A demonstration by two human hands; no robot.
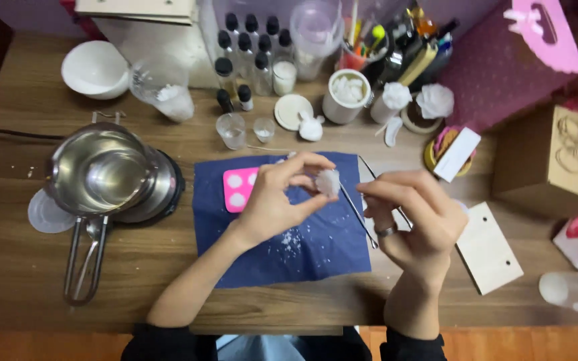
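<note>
Nearest the camera, my two forearms in dark sleeves are reaching up over the table (28, 294) edge. My left hand (272, 200) is pinching a small white wax lump (328, 182) between thumb and fingertips, holding it just above the blue cloth (316, 247). My right hand (416, 224) is curling closed around thin metal tweezers (359, 214), whose tips are pointing at the lump. White crumbs are lying scattered on the cloth below. Just left of my left hand, a pink mould (239, 189) is sitting on the cloth with white filling showing in its round cavities, so I judge one piece is out and others are waiting. Further left, a steel pot (102, 174) is resting on a small burner. Behind, dark-capped bottles (249, 50), a white bowl (95, 67) and small clear cups (232, 129) are standing along the back.
</note>
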